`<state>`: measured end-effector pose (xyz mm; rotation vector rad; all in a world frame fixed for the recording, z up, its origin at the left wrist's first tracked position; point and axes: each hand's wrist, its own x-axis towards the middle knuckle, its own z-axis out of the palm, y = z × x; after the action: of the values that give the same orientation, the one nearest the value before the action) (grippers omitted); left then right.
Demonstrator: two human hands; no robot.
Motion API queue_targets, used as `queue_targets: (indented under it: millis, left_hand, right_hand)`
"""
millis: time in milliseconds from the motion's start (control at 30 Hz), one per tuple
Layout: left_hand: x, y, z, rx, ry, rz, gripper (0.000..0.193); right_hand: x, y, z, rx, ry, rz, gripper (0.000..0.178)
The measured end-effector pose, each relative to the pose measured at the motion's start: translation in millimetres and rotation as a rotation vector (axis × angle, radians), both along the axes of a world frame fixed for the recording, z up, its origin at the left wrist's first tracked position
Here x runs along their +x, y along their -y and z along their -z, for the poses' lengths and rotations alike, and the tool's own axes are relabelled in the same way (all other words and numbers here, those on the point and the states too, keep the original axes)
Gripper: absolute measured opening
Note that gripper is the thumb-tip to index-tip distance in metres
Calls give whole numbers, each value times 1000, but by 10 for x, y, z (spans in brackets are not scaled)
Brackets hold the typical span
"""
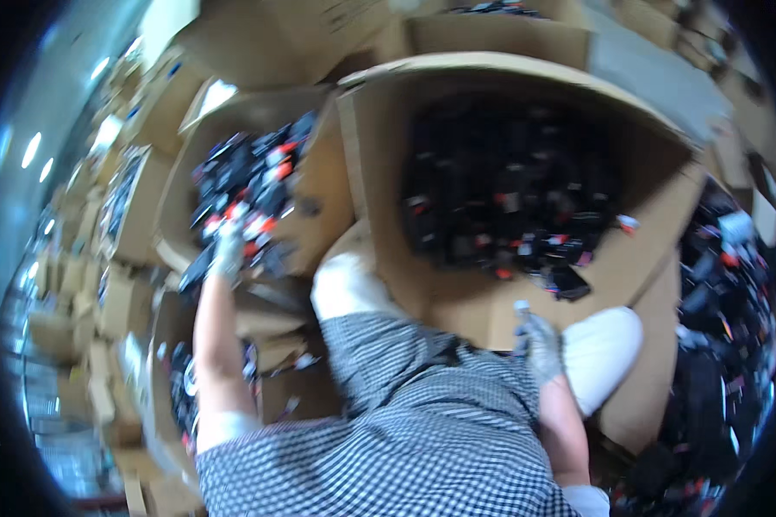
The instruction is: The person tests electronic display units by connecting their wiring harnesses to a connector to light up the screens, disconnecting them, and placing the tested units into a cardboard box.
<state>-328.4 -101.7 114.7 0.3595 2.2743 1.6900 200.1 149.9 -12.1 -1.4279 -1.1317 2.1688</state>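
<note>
My left hand (228, 252), in a pale glove, reaches into the left cardboard box (171, 202). It is at the near side of a heap of small black, red and white plastic pieces (254, 177). Blur hides its fingers and whether they grip a piece. By my right thigh, my gloved right hand (540, 346) is closed, with a small whitish tip (522, 306) showing at the fingers; its kind cannot be made out. In front of me stands a large box (483, 302), with a dark heap of similar pieces (526, 181) inside.
Another pile of black pieces (724, 345) lies along the right. At lower left, a lower box (168, 379) holds more small items. Many cartons (78, 293) are stacked farther left. My white-covered knees (349, 284) press close to the large box.
</note>
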Motion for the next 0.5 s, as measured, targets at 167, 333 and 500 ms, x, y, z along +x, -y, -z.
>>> queue_targets:
  millis: [167,333,500]
  left_hand:
    - [532,-119,-521,-1299,-809,120,32]
    - [807,185,-261,-880,-846,-160,39]
    - [571,597,-18,-1050,-820,-246,54]
  right_hand:
    - [11,-13,22,9,9,22,35]
    - [59,-35,138,-85,-78,54,22]
    - [127,3,254,-32,-76,22,20]
